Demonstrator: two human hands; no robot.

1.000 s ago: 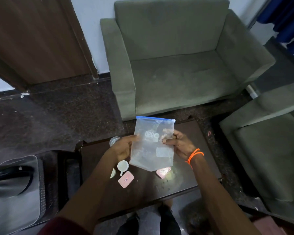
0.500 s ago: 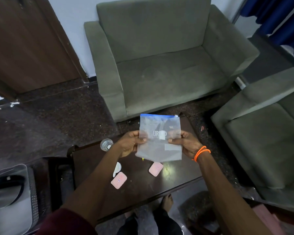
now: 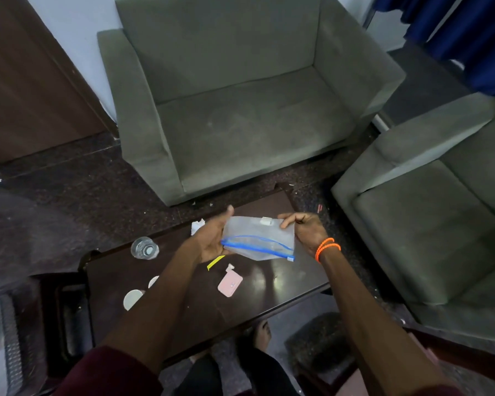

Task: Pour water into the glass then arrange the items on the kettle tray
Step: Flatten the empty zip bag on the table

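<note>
Both hands held a clear zip bag (image 3: pixel 257 240) above the dark desk (image 3: pixel 269 298). The left hand (image 3: pixel 212 238) gripped the bag's left edge, thumb raised and fingers curled beneath it. The right hand (image 3: pixel 307 231) pinched the bag's upper right corner between thumb and fingers; two orange bands (image 3: pixel 327 248) circled that wrist. The bag lay tilted nearly flat, its blue zip strip (image 3: pixel 257 245) facing the camera and its mouth parted. A small white piece (image 3: pixel 267 221) showed near the bag's far edge.

The glass (image 3: pixel 144 248) stood upright near the desk's far left corner, well apart from both hands. Whether it held water could not be told. A pink sachet (image 3: pixel 230 284) lay on the desk just below the bag, with a yellow strip (image 3: pixel 215 262) beside it. Two white round items (image 3: pixel 132 299) rested near the left forearm, partly hidden by it. A crumpled white scrap (image 3: pixel 197 225) lay behind the left hand. A green armchair (image 3: pixel 240 95) stood beyond the desk.
</note>
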